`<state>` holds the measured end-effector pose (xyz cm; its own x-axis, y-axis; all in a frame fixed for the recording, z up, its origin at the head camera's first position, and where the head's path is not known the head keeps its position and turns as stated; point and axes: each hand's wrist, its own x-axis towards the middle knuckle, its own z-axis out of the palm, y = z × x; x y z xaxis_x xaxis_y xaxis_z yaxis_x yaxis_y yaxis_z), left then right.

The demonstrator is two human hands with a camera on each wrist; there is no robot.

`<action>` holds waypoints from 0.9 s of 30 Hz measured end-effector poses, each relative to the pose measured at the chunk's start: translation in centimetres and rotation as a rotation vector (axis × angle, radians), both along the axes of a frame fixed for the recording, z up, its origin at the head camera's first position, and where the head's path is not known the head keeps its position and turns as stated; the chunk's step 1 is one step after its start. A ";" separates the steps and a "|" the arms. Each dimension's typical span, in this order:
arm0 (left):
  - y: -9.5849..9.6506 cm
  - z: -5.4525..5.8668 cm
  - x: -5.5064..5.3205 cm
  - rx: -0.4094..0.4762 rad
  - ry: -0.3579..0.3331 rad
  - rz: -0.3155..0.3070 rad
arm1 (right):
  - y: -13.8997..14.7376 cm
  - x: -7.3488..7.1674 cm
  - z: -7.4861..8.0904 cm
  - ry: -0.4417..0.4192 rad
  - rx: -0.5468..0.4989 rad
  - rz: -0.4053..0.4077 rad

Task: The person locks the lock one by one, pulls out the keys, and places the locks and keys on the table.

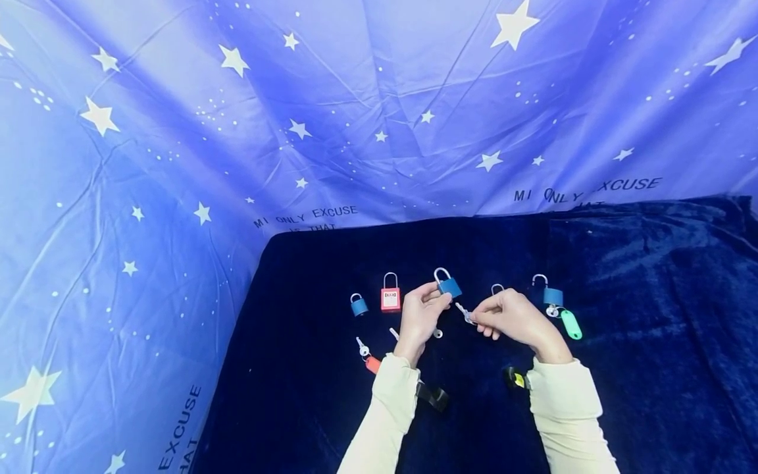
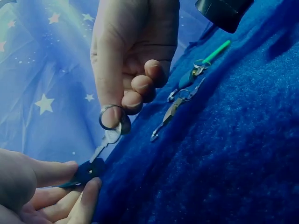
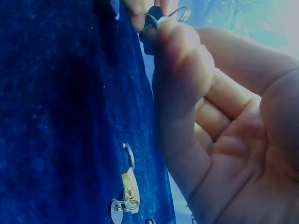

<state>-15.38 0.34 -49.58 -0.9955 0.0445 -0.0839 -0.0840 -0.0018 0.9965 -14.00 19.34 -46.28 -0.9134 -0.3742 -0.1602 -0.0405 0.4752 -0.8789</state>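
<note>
left hand gripped blue padlock | right hand pinched key | brass padlock mostly hidden in head view, but left wrist view caught it!

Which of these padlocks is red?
The red padlock sits between the small blue padlock and the left hand; the others have blue or brass-coloured bodies.

The table, draped dark blue, carries a small padlock, a red padlock, a brass padlock, a green-tagged padlock and a red-tagged key.
</note>
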 end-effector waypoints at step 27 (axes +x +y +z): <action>1.4 -1.0 0.1 -0.418 0.176 -0.096 | -1.0 0.3 -0.9 -0.058 0.223 -0.054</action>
